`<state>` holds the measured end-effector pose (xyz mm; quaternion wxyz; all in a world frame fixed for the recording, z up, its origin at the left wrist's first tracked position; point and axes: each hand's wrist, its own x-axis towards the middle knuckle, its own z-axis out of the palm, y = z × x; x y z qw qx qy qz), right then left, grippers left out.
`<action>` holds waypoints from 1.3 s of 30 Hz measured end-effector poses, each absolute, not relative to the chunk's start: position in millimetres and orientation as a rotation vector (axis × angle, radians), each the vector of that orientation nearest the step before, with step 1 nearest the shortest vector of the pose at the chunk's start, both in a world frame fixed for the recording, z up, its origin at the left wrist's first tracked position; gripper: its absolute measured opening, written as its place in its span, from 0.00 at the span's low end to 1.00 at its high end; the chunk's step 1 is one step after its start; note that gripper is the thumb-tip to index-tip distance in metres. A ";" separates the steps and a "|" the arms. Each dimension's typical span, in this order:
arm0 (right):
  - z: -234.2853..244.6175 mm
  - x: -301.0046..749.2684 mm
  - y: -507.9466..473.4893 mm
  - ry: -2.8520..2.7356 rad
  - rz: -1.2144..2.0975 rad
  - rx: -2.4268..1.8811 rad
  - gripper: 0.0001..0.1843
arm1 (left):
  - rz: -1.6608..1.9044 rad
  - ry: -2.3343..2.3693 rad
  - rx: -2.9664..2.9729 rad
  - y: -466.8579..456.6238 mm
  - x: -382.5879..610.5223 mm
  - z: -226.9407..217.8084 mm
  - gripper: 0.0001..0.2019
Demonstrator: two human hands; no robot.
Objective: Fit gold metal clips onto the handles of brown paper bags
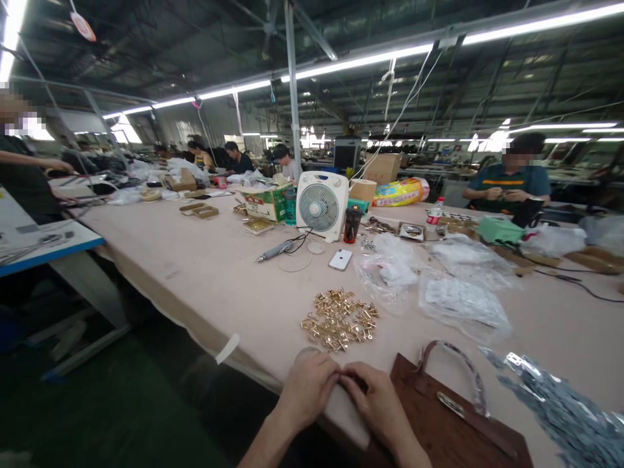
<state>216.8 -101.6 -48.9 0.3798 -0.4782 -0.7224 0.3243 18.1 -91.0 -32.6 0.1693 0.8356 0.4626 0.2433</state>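
Observation:
My left hand (308, 388) and my right hand (374, 398) meet at the near edge of the long beige table (205, 273), fingertips pinched together on something small that I cannot make out. A heap of small gold metal fittings (340, 320) lies just beyond my hands. A brown leather bag (439, 429) with a wrapped handle (463, 374) lies flat to the right of my right hand. Silvery plastic-wrapped parts (565, 409) are piled at the far right.
Clear plastic bags (453, 286), a white phone (340, 259), a small white fan (322, 205), a dark cup (351, 225), a grey pen-shaped tool (275, 251) and cardboard boxes (266, 203) sit further back. A seated person (509, 182) works opposite; others sit at the far left.

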 end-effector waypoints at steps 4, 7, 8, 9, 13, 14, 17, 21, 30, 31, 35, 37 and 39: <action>-50.2 217.0 -102.4 -1.879 0.803 -1.211 0.10 | 0.694 1.348 2.355 -90.8 20.5 -30.3 0.06; -49.8 218.0 -102.2 -1.912 0.762 -1.184 0.10 | 0.696 1.351 2.322 -89.4 21.5 -27.6 0.06; -49.5 218.6 -102.1 -1.927 0.748 -1.167 0.10 | 0.696 1.352 2.308 -89.2 21.4 -26.8 0.06; -49.2 219.1 -101.9 -1.942 0.734 -1.147 0.10 | 0.697 1.351 2.294 -89.1 21.0 -26.0 0.06; -47.5 219.4 -103.0 -1.997 0.683 -1.077 0.10 | 0.731 1.336 2.235 -90.7 18.4 -24.7 0.07; -46.8 218.6 -103.9 -2.009 0.675 -1.054 0.10 | 0.749 1.337 2.219 -91.1 18.4 -25.1 0.07; -43.8 215.4 -107.9 -2.056 0.703 -0.955 0.12 | 0.819 1.387 2.175 -90.8 22.1 -28.6 0.07; -42.2 219.3 -110.0 -1.907 0.780 -0.927 0.11 | 0.969 1.490 2.184 -86.0 25.8 -37.2 0.07; -49.8 244.6 -93.5 -1.045 0.891 -1.268 0.25 | 0.756 1.288 2.732 -41.8 -53.1 -36.4 0.18; -50.0 245.0 -92.3 -1.019 0.918 -1.256 0.26 | 0.699 1.311 2.749 -34.6 -63.1 -34.7 0.21; -52.2 245.2 -88.8 -0.905 0.987 -1.161 0.25 | 0.582 1.335 2.760 -12.7 -92.7 -29.9 0.25; -53.6 245.4 -87.5 -0.854 0.985 -1.120 0.25 | 0.567 1.347 2.748 -8.0 -100.7 -28.3 0.24; -54.6 245.5 -86.6 -0.835 0.970 -1.100 0.26 | 0.600 1.373 2.733 -8.4 -102.5 -26.7 0.23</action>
